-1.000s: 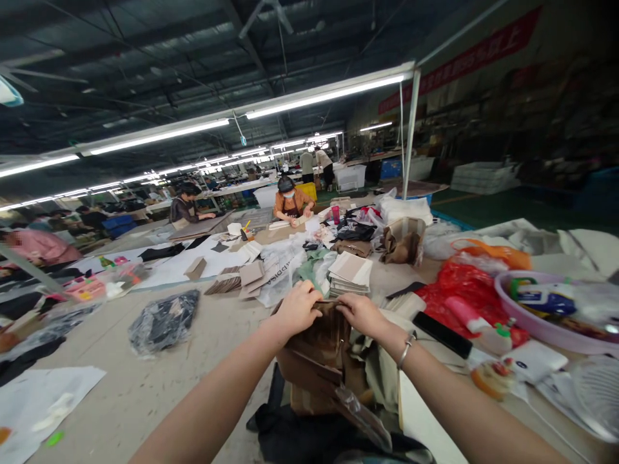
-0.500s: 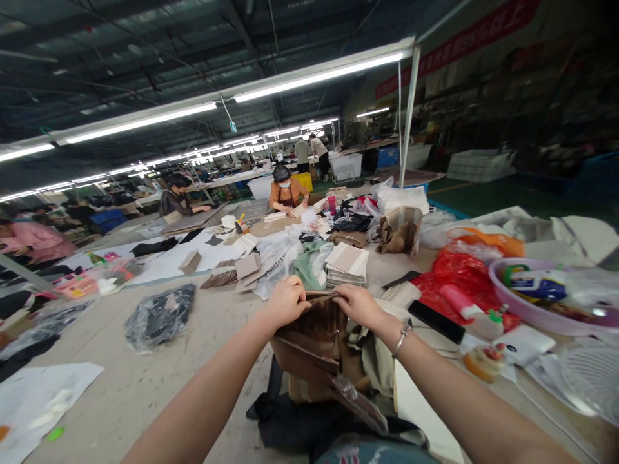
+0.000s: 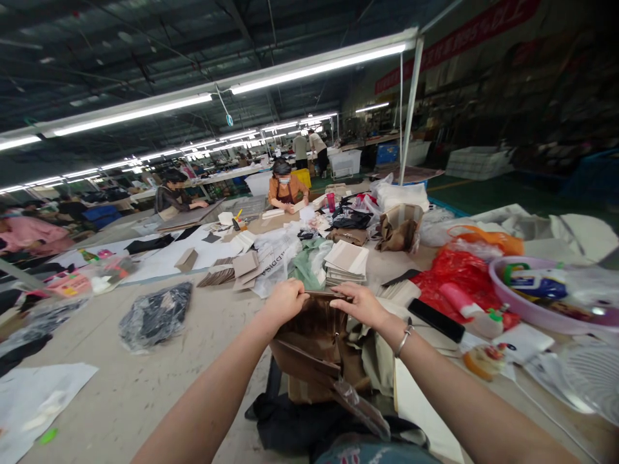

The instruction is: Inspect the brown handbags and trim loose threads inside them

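Note:
A brown bag [image 3: 309,361] stands with its mouth toward me, its dark inside showing. My left hand [image 3: 286,301] is closed over the left part of the bag's far rim, thumb and fingers pinching the edge. At the right part of that rim, my right hand [image 3: 360,304] has its fingers stretched out and apart, the tips touching the edge. Pale cloth [image 3: 380,361] bunches against the bag's right side. Below the bag lies black fabric [image 3: 294,419], and a clear plastic strip [image 3: 360,406] hangs at its front.
Stacked card pieces [image 3: 345,261] lie beyond my hands. On the right are a black phone [image 3: 436,320], a red plastic bag [image 3: 447,277] and a purple basin [image 3: 503,296]. A plastic-wrapped dark bundle [image 3: 157,316] sits left. A person in orange [image 3: 285,190] works across the table.
My right hand's fingers have loosened from a pinch on the rim and straightened apart. The left hand keeps its hold. The view has shifted slightly.

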Demonstrator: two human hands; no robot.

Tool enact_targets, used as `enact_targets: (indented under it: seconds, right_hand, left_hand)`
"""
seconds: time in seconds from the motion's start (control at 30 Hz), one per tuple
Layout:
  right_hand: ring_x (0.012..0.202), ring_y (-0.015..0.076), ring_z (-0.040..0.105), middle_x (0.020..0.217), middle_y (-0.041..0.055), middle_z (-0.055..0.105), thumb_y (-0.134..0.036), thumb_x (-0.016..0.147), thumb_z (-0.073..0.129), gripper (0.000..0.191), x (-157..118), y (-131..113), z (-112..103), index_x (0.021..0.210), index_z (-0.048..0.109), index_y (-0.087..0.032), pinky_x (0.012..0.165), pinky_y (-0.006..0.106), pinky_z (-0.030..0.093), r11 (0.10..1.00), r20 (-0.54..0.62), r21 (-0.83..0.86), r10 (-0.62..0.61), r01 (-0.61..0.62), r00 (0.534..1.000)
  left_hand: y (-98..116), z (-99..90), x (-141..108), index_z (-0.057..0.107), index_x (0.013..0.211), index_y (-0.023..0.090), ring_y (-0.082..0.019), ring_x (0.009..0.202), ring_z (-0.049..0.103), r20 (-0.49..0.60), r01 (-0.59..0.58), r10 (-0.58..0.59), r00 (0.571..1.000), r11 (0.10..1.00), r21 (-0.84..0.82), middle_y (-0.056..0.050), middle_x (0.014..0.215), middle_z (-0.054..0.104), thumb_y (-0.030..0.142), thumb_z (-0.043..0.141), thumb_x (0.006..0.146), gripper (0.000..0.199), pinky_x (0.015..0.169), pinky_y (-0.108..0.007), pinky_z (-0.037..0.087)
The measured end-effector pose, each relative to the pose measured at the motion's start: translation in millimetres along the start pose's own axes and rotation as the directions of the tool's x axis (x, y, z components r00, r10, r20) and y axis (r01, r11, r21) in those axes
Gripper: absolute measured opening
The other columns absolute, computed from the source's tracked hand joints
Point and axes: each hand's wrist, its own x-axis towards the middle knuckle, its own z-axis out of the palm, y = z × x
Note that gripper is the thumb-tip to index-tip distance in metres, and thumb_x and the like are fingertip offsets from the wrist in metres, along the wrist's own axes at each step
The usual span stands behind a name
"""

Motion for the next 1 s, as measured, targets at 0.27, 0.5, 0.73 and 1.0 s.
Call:
enact_targets:
  seconds: [0.27,0.5,0.73,1.0]
  right_hand:
    - [0.079,0.0163,0.056,0.08,0.0023,0.06,-0.045,0.078,0.059,0.027,14.0,-8.0,12.0,0.093,0.07,-0.026,0.073,0.028,0.044,0.998,-0.028,-0.053,0.026,-0.028,0.999]
    - [0.07,0.0135,0.054,0.071,0.0015,0.058,-0.041,0.081,0.057,0.023,17.7,-6.2,13.6,0.08,0.072,-0.023,0.066,0.024,0.042,0.999,-0.039,-0.038,-0.018,0.017,0.999]
    - [0.076,0.0168,0.055,0.081,0.0031,0.057,-0.052,0.066,0.068,0.047,13.6,10.8,5.4,0.102,0.067,-0.021,0.069,0.028,0.046,0.998,0.052,0.06,-0.02,0.017,0.998]
    - [0.086,0.0212,0.06,0.086,0.0065,0.062,-0.045,0.086,0.043,0.034,4.2,16.4,0.7,0.098,0.069,-0.026,0.071,0.029,0.05,0.994,0.204,0.107,0.017,-0.039,0.979]
  left_hand:
    - [-3.1,3.9,3.2,0.061,0.07,0.017,-0.015,0.072,0.054,-0.045,-0.004,0.004,0.999,1.0,-0.007,-0.003,0.075,0.061,0.027,0.058,0.076,0.013,0.066,-0.026,0.038]
    - [2.3,2.1,2.3,0.062,0.071,0.016,-0.016,0.074,0.054,-0.026,0.029,-0.03,0.999,0.999,-0.021,-0.004,0.075,0.061,0.027,0.057,0.076,0.013,0.068,-0.026,0.038]
    - [-1.0,1.6,6.7,0.061,0.069,0.016,-0.015,0.072,0.054,-0.034,0.028,-0.029,0.999,0.999,-0.045,-0.004,0.075,0.061,0.026,0.057,0.076,0.013,0.067,-0.026,0.039]
    - [0.4,5.2,1.6,0.063,0.069,0.017,-0.017,0.074,0.056,-0.017,0.035,-0.036,0.999,0.998,-0.058,-0.006,0.077,0.063,0.03,0.057,0.073,0.015,0.064,-0.026,0.042]
